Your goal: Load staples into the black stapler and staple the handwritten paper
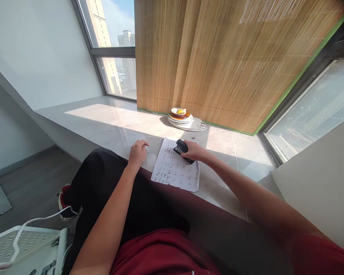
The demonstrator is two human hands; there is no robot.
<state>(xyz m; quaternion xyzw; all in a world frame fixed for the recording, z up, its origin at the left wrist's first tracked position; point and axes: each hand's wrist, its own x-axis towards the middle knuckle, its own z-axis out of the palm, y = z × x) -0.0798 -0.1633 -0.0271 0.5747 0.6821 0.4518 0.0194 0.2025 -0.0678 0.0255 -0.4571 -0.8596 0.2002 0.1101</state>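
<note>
My right hand [195, 151] is wrapped around a black stapler [182, 145], which rests tilted over the upper right part of a white sheet of paper [172, 168]. Rows of handwritten dark marks cover the sheet. Left of the paper, above the pale tiled sill, is my left hand [138, 153] with its fingers curled together. A tiny dark bit shows at its fingertips, too small to name. Just beyond the paper's far edge lie small dark pieces [193, 138] that I cannot identify.
A stack of plates [180, 118] stands against the bamboo blind [206, 57], with a small dish and something yellow on top. The tiled sill [103, 114] runs along the window. A white cable [37, 219] and a perforated white panel [23, 242] are at the lower left.
</note>
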